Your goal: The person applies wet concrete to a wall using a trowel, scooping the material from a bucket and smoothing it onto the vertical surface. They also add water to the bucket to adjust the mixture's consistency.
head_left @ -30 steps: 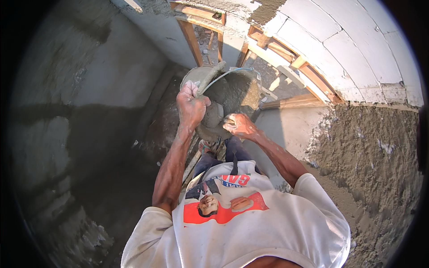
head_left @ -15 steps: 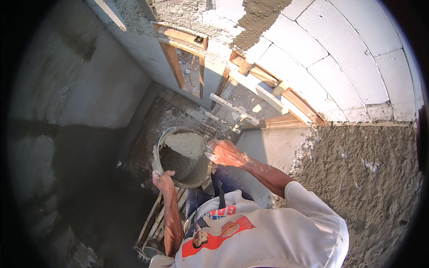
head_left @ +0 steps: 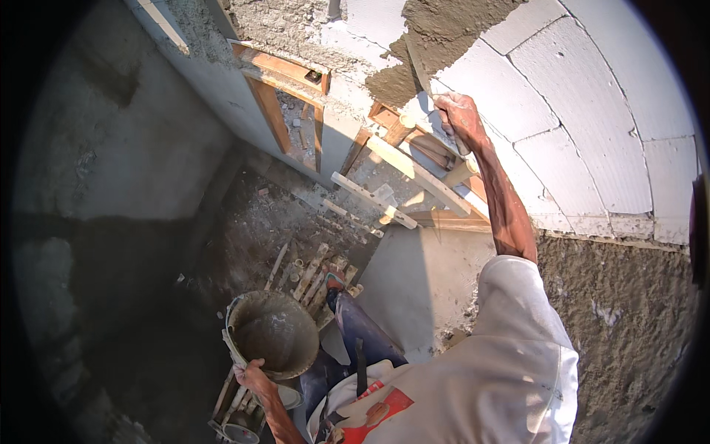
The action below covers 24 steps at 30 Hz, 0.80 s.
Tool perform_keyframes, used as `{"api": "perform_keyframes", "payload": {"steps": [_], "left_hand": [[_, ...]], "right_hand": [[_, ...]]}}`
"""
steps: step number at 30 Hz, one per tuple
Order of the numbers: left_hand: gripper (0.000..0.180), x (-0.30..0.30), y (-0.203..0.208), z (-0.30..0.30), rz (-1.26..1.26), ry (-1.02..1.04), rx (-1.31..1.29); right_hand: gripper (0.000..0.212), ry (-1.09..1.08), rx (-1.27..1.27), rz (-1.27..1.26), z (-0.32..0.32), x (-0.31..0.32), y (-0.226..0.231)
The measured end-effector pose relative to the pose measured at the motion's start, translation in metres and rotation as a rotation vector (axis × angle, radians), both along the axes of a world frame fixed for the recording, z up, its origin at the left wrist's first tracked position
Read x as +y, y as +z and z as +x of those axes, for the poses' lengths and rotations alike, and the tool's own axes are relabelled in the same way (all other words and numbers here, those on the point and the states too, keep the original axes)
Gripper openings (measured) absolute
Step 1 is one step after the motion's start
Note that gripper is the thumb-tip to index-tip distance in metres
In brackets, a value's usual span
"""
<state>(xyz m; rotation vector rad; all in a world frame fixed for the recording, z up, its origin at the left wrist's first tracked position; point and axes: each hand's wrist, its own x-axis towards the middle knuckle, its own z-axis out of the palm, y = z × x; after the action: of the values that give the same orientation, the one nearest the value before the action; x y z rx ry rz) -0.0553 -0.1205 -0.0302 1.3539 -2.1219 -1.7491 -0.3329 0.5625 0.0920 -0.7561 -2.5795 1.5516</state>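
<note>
My left hand [head_left: 255,377] is closed on the near rim of a round bucket [head_left: 299,325], which hangs low at my left side. Its inside is smeared with grey mortar. Up at the wall, my right hand [head_left: 460,117] grips a trowel [head_left: 418,65] by its handle. The thin blade is seen edge-on against a patch of wet mortar [head_left: 462,33] on the white block wall [head_left: 577,81]. Whether mortar remains on the blade is hard to see.
Wooden window frames [head_left: 277,66] open through the wall, with light planks [head_left: 418,174] across one opening. Poles and wood pieces [head_left: 318,277] stand around my foot [head_left: 334,281]. Another small container [head_left: 240,434] sits below the bucket. Rough plaster [head_left: 614,325] covers the lower right wall.
My right hand has left the bucket and swung up to the wall with the trowel. The mortar mound in the bucket is gone from view. My left hand has lowered the bucket.
</note>
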Motion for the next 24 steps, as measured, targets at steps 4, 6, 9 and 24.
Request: {"api": "perform_keyframes", "payload": {"steps": [4,6,9,24], "left_hand": [[0.038,0.034,0.027,-0.009,0.0,-0.024,0.0],[0.038,0.034,0.015,-0.011,0.036,-0.06,0.017],[0.031,0.075,0.044,-0.043,0.103,-0.155,0.033],[0.033,0.128,0.148,-0.126,0.141,-0.834,0.56]], "right_hand": [[0.029,-0.063,0.033,-0.076,0.091,-0.043,0.065],[0.029,0.051,-0.07,-0.052,0.139,-0.072,0.06],[0.035,0.36,-0.055,0.406,0.214,-0.145,0.008],[0.026,0.893,-0.068,0.575,0.246,-0.33,-0.046]]}}
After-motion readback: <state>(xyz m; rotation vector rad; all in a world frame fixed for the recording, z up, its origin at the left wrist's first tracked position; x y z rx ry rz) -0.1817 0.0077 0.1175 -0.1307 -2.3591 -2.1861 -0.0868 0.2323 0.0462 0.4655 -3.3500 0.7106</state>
